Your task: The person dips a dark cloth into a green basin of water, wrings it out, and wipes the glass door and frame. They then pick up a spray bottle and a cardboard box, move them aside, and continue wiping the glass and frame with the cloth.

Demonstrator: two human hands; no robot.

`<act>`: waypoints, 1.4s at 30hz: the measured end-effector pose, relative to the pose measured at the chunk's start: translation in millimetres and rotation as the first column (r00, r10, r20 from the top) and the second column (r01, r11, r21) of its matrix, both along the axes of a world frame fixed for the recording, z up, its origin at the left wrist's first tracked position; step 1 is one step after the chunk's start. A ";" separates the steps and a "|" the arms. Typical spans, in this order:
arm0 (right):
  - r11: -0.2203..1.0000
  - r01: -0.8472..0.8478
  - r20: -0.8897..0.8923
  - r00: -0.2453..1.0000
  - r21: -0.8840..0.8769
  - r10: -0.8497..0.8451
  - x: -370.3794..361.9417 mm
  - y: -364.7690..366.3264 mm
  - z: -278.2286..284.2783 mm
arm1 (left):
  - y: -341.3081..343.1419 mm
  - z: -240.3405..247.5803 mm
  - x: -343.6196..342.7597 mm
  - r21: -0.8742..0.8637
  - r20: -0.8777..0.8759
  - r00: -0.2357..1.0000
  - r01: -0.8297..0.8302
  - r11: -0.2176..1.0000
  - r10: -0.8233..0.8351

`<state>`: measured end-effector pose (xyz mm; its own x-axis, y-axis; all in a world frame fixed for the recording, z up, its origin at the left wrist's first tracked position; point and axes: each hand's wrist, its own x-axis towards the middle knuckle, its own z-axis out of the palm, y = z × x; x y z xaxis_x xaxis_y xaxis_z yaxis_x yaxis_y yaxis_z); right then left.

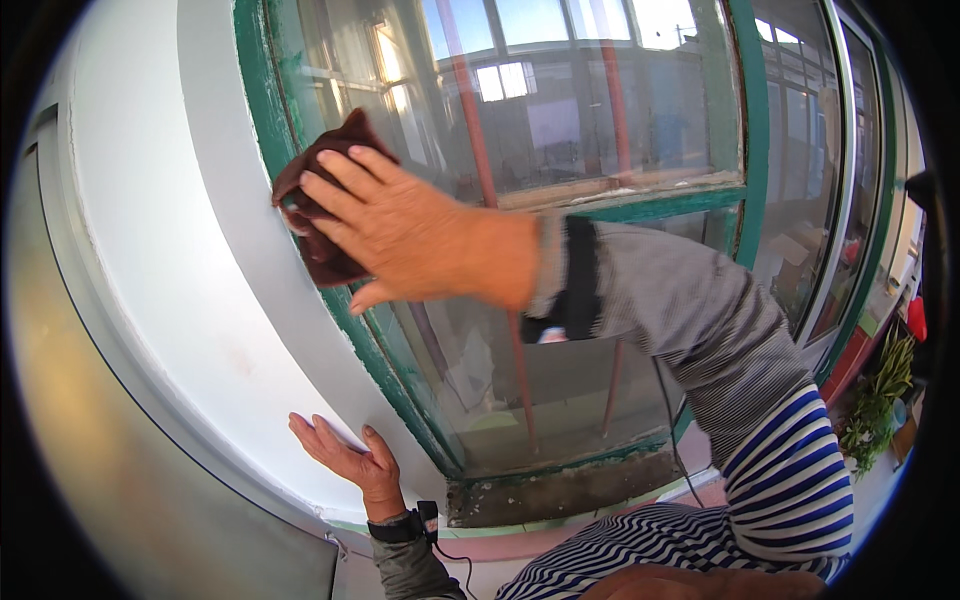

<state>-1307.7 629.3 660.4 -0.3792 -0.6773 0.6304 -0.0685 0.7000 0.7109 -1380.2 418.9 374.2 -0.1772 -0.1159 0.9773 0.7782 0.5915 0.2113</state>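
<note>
My right hand (400, 225) reaches across from the right and presses a dark brown cloth (335, 262) against the left side of the green window frame (262, 85). The fingers lie over the cloth, with the thumb below its lower edge. Part of the cloth is hidden under the palm. Lower down, my left hand (352, 463) is raised beside the white wall (200, 290), empty, its fingers stretched out and the thumb apart. Whether it touches the wall I cannot tell. Behind the right arm is the window glass (560, 120), with reflections across it.
Reddish upright bars (470, 120) show at the glass. A worn sill (570, 488) runs below the window. A thin black cable (668, 410) hangs under my right arm. Another window (800, 190) and a potted plant (872, 405) are at the right; a metallic panel (130, 430) is at far left.
</note>
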 end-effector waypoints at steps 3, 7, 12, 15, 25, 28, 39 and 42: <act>0.999 -0.044 0.026 0.999 -0.007 0.044 -6.2 3.6 -1.1 | 0.1 -0.2 -0.2 -0.017 -0.001 1.000 -0.022 1.000 0.022; 0.999 0.028 0.029 0.999 0.045 -0.030 29.2 44.2 1.0 | 2.2 1.7 1.3 -0.007 -0.005 1.000 -0.028 1.000 0.028; 0.996 0.091 -0.020 0.996 -0.014 -0.091 108.5 114.2 2.7 | 3.3 4.4 5.3 -0.023 0.009 0.997 -0.078 0.997 0.078; 0.965 0.253 -0.023 0.967 -0.067 -0.255 158.2 162.8 3.0 | 3.8 4.2 6.2 -0.018 0.012 0.997 -0.075 0.997 0.076; 0.782 0.584 -0.117 0.780 -0.218 -0.615 271.0 254.6 10.9 | 10.4 2.6 5.3 0.039 0.022 0.999 -0.046 0.998 0.045; 0.838 0.496 -0.181 0.824 -0.228 -0.537 243.3 242.4 21.9 | 7.4 2.2 5.8 0.014 0.014 0.998 -0.059 0.998 0.059; 0.982 0.163 -0.195 0.970 0.091 -0.143 75.2 108.4 103.3 | 1.2 -1.5 -0.4 -0.014 -0.010 0.998 -0.064 0.998 0.063; 0.982 0.137 -0.216 0.970 0.127 -0.107 24.5 60.3 111.1 | 0.2 -1.8 -1.7 -0.013 -0.012 0.998 -0.064 0.998 0.064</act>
<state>-1283.1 689.6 771.5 -0.3351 -0.7214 0.6060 0.1705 0.5862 0.7920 -1381.8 419.1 372.4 -0.1586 -0.1136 0.9808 0.7411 0.6426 0.1943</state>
